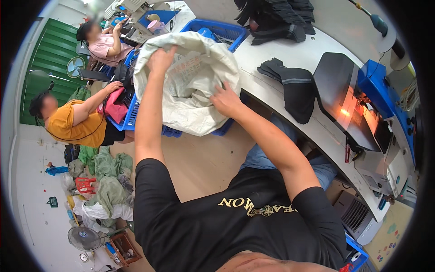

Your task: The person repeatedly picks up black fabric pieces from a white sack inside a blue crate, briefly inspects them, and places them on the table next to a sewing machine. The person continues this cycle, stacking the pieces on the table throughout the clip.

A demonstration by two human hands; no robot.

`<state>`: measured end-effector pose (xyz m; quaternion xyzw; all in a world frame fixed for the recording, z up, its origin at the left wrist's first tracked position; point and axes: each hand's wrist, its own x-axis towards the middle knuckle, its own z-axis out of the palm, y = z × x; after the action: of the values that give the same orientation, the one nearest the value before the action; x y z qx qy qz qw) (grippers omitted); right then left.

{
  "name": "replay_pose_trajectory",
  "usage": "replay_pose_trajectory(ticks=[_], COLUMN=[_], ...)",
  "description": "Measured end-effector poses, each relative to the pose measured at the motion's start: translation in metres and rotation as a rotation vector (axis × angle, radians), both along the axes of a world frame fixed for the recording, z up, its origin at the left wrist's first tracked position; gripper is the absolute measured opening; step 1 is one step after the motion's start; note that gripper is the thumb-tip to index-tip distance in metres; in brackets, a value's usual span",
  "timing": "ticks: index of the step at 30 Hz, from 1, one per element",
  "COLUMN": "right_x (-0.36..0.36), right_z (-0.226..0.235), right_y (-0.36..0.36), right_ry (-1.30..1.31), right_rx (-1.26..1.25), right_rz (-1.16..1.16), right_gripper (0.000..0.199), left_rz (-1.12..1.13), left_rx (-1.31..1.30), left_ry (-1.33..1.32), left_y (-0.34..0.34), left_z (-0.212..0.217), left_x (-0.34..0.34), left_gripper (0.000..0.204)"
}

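Observation:
A large white woven sack hangs in front of me with its mouth wide apart and its creased inner wall showing faded print. My left hand holds the sack at the upper left of its mouth, fingers bent over the cloth. On the right side, my right hand grips the rim, some fingers reaching onto the inner wall. The bottom of the sack is out of sight. Blue plastic baskets show beside and behind it.
On the white worktable lie stacked dark fabric pieces and a bigger dark pile. A machine with a glowing lamp stands to the right. Two co-workers sit at left, one in a yellow top. Green bundles cover the floor.

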<state>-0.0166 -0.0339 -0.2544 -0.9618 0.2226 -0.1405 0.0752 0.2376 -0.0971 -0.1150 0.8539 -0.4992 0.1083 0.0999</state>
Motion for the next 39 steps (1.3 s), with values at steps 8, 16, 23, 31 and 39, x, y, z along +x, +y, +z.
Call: replay_pose_trajectory(ticks=[8,16,23,31,39], right_x=[-0.036,-0.026,-0.033,-0.035,-0.051], right_z=[0.009,0.010,0.015,0.025,0.029], right_y=[0.003,-0.002,-0.042,-0.034,-0.005], right_ry=[-0.016,-0.218,-0.144,-0.287,-0.307], right_rx=[0.394,0.363,0.487,0.428,0.051], right_rz=[-0.002,-0.088,-0.543,-0.495,0.005], right_gripper=[0.024,0.027,0.063,0.051,0.040], left_rz=[0.207,-0.415,-0.012,-0.344,-0.509], left_rx=[-0.127,0.739,1.379,0.505,0.898], left_ry=[-0.192,-0.045,-0.279,0.185,0.462], left_y=[-0.021,0.026,0.099,0.065,0.042], left_z=[0.037,-0.069,-0.074,-0.080,-0.122], left_x=[0.008,0.003,0.065,0.010,0.003], left_gripper=[0.088,0.061,0.054,0.053,0.077])
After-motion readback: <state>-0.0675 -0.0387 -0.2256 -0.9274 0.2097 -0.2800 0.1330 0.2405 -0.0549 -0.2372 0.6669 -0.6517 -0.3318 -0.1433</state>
